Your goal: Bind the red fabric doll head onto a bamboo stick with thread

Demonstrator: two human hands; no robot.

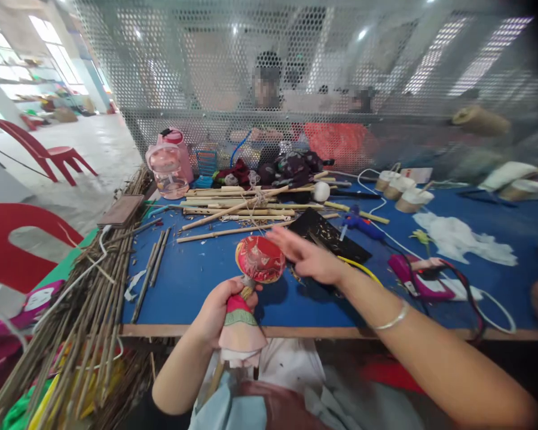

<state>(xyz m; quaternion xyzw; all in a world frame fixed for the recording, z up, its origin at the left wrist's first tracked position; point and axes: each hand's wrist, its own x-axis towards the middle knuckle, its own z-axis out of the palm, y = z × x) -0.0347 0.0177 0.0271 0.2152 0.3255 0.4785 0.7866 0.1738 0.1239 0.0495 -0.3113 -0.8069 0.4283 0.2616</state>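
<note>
My left hand [222, 310] is closed around the neck and upper body of a small doll [241, 328] with a pink-and-green top and a pale skirt. The doll stands tilted near the table's front edge. Its round red patterned hat [260, 258] faces up toward me. My right hand [311, 257] is at the right rim of the hat, fingers stretched out and slightly blurred. I cannot tell whether the fingertips touch it. Behind the right hand lies a black mat [316, 226] with scraps on it, and a blue glue gun [361, 225] rests at its edge.
Bamboo sticks [233, 209] lie across the blue table [183, 280]. A bundle of thin dry stems [103, 263] lines the left side, topped by a flat brown device [122, 210]. White plastic [468, 239] and a purple power strip [419, 278] lie right. Behind a perforated screen [197, 65] sits a person.
</note>
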